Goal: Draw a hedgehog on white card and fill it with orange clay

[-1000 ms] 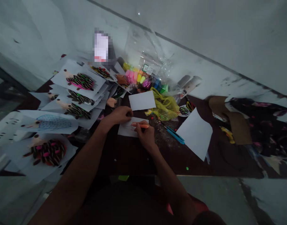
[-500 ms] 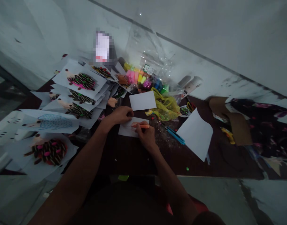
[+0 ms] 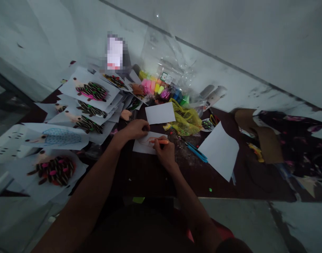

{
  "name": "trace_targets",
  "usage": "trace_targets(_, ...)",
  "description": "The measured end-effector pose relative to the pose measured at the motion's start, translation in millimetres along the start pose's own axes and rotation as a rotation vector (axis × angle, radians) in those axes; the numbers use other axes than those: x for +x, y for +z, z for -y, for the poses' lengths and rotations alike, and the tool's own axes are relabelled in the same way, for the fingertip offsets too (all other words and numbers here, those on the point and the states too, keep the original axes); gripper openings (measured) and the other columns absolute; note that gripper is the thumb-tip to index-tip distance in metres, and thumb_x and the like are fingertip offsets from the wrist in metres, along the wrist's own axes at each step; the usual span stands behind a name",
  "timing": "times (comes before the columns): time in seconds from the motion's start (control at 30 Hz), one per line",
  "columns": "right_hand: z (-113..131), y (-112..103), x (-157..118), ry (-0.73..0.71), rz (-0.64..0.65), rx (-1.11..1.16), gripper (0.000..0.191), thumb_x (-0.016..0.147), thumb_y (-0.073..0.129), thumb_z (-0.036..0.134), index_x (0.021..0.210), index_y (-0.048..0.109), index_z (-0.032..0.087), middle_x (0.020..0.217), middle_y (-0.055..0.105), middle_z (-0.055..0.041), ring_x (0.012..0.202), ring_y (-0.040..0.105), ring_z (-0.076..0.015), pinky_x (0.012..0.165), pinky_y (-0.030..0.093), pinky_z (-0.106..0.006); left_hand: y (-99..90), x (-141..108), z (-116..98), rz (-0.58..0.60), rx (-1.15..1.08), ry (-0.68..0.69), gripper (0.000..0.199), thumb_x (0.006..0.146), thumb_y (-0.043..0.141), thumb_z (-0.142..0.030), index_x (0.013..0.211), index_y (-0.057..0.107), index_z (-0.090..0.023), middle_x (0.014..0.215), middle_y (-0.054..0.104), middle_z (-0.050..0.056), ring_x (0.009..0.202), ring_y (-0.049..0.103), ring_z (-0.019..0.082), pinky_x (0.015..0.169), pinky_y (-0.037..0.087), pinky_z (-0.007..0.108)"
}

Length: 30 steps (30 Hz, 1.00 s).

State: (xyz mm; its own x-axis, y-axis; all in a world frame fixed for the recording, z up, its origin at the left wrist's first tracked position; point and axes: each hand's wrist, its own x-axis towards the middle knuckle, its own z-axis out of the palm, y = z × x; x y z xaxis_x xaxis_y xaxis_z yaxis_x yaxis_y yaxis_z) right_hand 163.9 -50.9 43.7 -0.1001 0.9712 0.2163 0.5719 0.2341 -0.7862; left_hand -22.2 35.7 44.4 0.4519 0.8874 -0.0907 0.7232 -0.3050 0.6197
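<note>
My right hand (image 3: 165, 151) grips an orange pen (image 3: 163, 142), its tip on a small white sheet (image 3: 139, 147) that bears faint curved lines. At the sheet's upper left edge rests my left hand (image 3: 137, 129), fingers bent and pressed together; whether anything is under them is hidden. Just above lies a blank white card (image 3: 160, 113). To the right of my right hand are blue-handled scissors (image 3: 199, 153) and a yellow net bag (image 3: 187, 121).
Papers with hedgehog figures (image 3: 91, 92) are piled at the left. Colourful clay packs (image 3: 161, 88) in clear plastic stand against the wall. A larger white sheet (image 3: 220, 153), brown cardboard (image 3: 268, 144) and dark patterned cloth (image 3: 303, 147) lie to the right.
My right hand and the orange pen have shifted slightly to the right. More of the curved line shows on the small sheet. My left hand has stayed in place.
</note>
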Motion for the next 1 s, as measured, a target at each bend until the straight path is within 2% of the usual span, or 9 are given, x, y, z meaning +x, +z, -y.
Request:
trace_targets(0.1, 1.6, -0.4, -1.0, 0.001, 0.012, 0.009, 0.023, 0.093, 0.053, 0.035, 0.078, 0.066, 0.022, 0.072, 0.073, -0.0028, 0.065, 0.070, -0.0178, 0.064, 0.053, -0.027, 0.0, 0.1, 0.6, 0.001, 0.005, 0.002, 0.027, 0.074, 0.060, -0.020, 0.096, 0.075, -0.017, 0.096, 0.076, 0.008, 0.083, 0.067, 0.021, 0.074, 0.050, 0.029)
trace_targets(0.23, 4.8, 0.8, -2.1, -0.018, 0.040, 0.072, 0.024, 0.093, 0.052, 0.035, 0.079, 0.067, 0.023, 0.086, 0.077, -0.0047, 0.075, 0.072, -0.0172, 0.070, 0.055, -0.027, 0.3, -0.3, 0.8, 0.000, -0.005, 0.006, 0.026, 0.074, 0.060, -0.019, 0.095, 0.075, -0.018, 0.096, 0.076, 0.007, 0.085, 0.068, 0.021, 0.074, 0.050, 0.029)
trace_targets(0.37, 4.6, 3.4, -2.3, -0.014, 0.078, 0.130, 0.023, 0.094, 0.052, 0.036, 0.087, 0.069, 0.022, 0.092, 0.077, -0.0055, 0.069, 0.071, -0.0157, 0.067, 0.055, -0.027, 0.4, -0.5, 0.4, 0.005, 0.002, 0.001, 0.026, 0.074, 0.060, -0.019, 0.096, 0.075, -0.018, 0.096, 0.075, 0.007, 0.085, 0.067, 0.021, 0.074, 0.049, 0.029)
trace_targets(0.5, 3.3, 3.3, -2.1, -0.014, 0.069, 0.076, 0.023, 0.094, 0.052, 0.036, 0.085, 0.068, 0.022, 0.087, 0.077, -0.0047, 0.074, 0.072, -0.0174, 0.069, 0.055, -0.027, -0.3, -0.7, -0.1, 0.014, -0.002, 0.007, 0.027, 0.075, 0.059, -0.019, 0.097, 0.075, -0.017, 0.098, 0.075, 0.008, 0.088, 0.067, 0.022, 0.076, 0.050, 0.030)
trace_targets(0.67, 3.1, 1.7, -1.9, -0.005, 0.054, 0.019, 0.023, 0.092, 0.052, 0.035, 0.078, 0.065, 0.022, 0.074, 0.073, -0.0031, 0.070, 0.071, -0.0171, 0.067, 0.054, -0.026, -0.8, -0.5, -0.8, 0.019, -0.007, -0.005, 0.026, 0.074, 0.059, -0.019, 0.096, 0.075, -0.016, 0.096, 0.075, 0.008, 0.086, 0.067, 0.022, 0.075, 0.050, 0.030)
trace_targets(0.87, 3.4, 5.3, -3.8, -0.037, 0.042, 0.120, 0.023, 0.093, 0.053, 0.035, 0.081, 0.067, 0.021, 0.088, 0.077, -0.0055, 0.075, 0.072, -0.0166, 0.071, 0.055, -0.026, -1.3, -0.7, -2.0, 0.016, 0.005, -0.002, 0.027, 0.075, 0.059, -0.018, 0.097, 0.075, -0.016, 0.097, 0.075, 0.007, 0.087, 0.068, 0.022, 0.076, 0.050, 0.029)
trace_targets(1.0, 1.9, 8.8, -5.1, -0.023, 0.084, 0.164, 0.022, 0.093, 0.054, 0.037, 0.088, 0.069, 0.021, 0.093, 0.076, -0.0060, 0.069, 0.071, -0.0153, 0.066, 0.055, -0.026, -0.3, -0.5, -1.1, 0.013, 0.009, -0.006, 0.027, 0.075, 0.060, -0.016, 0.097, 0.075, -0.016, 0.097, 0.075, 0.007, 0.087, 0.067, 0.022, 0.074, 0.049, 0.028)
